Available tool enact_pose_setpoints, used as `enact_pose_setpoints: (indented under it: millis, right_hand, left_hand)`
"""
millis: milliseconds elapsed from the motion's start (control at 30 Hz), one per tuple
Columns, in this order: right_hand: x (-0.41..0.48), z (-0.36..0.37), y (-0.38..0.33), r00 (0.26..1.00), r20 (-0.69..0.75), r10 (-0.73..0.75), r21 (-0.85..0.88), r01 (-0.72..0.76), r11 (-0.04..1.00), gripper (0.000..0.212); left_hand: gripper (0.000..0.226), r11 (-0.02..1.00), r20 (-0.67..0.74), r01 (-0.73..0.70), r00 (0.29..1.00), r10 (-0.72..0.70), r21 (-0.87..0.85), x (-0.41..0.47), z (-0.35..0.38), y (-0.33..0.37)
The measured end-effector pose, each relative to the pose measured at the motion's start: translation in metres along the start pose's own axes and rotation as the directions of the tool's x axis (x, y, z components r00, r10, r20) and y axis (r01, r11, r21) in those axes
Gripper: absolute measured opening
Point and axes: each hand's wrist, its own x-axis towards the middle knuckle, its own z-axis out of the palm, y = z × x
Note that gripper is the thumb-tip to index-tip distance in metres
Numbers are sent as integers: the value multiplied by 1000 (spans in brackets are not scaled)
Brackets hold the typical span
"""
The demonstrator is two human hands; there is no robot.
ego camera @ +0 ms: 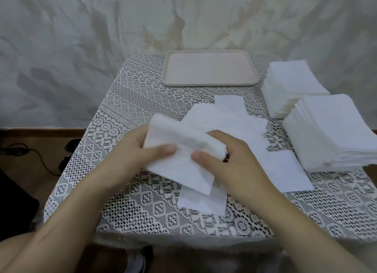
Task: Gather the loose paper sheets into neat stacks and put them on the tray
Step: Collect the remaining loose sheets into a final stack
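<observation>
Along the bottom edge of the frame, two bare forearms come up from the lower corners; a shoe (pixel 140 260) shows between them, below the tabletop (pixel 306 215) edge. White lace cloth (pixel 142 201) covers the tabletop.

Lower centre: one single sheet (pixel 204 204) lies flat on the cloth, partly under what the hands hold.

Centre frame: left hand (pixel 130 152) and right hand (pixel 230 162) both grip a bundle of sheets (pixel 179 138), held tilted above the single sheet, corners not lined up. Left fingers are clamped on the bundle's left side, thumb on top, other fingers hidden beneath. Right fingers are clamped on its right side, thumb pressed on the top sheet, fingers curled round the ragged right edge.

Right of the right hand, a flat sheet (pixel 285 170) lies on the cloth. Behind the bundle, mid-frame, more loose sheets (pixel 230 113) lie overlapping and skewed.

Right edge of frame: near stack (pixel 334 134), thick, fairly squared. Behind it, touching or overlapping (cannot tell which), far stack (pixel 291 83), edges a bit fanned.

Far edge of the tabletop, upper centre: beige tray (pixel 210 68), just left of the far stack, not touching it.

Mid-left of frame, off the tabletop, a dark cable (pixel 30 153) lies on the floor. Mottled grey-white backdrop (pixel 81 38) fills the top.
</observation>
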Motion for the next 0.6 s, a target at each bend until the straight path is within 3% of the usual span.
enact_pose_setpoints:
  millis: [100, 167, 233, 333, 400, 467, 600]
  right_hand:
    - [1, 5, -1, 992, -54, 114, 225, -99, 969, 12]
    - [2, 9, 1, 990, 2, 139, 182, -137, 974, 17]
    - [3, 10, 3, 987, 64, 144, 76, -149, 986, 21]
    - [5, 8, 2, 995, 26, 91, -5, -91, 996, 27]
    - [5, 10, 2, 997, 35, 73, -136, -67, 988, 43]
    - [4, 13, 3, 992, 90, 87, -267, -60, 962, 43]
    - [2, 10, 1, 986, 140, 89, -235, -55, 970, 33]
  left_hand:
    - [42, 946, -100, 37, 992, -73, -322, 5, 12, 0]
    - [42, 921, -124, 72, 984, -128, -382, 3, 26, 1]
    - [40, 945, -146, 92, 979, -144, -315, 2, 35, -1]
    - [27, 985, -163, 68, 982, -94, -159, 1, 37, -2]
    - [34, 991, -175, 70, 981, -89, -111, 1, 40, -3]
    - [38, 994, -209, 69, 974, -86, -85, 1, 47, -4]
    - [43, 995, -216, 61, 973, -77, -80, 4, 49, -6]
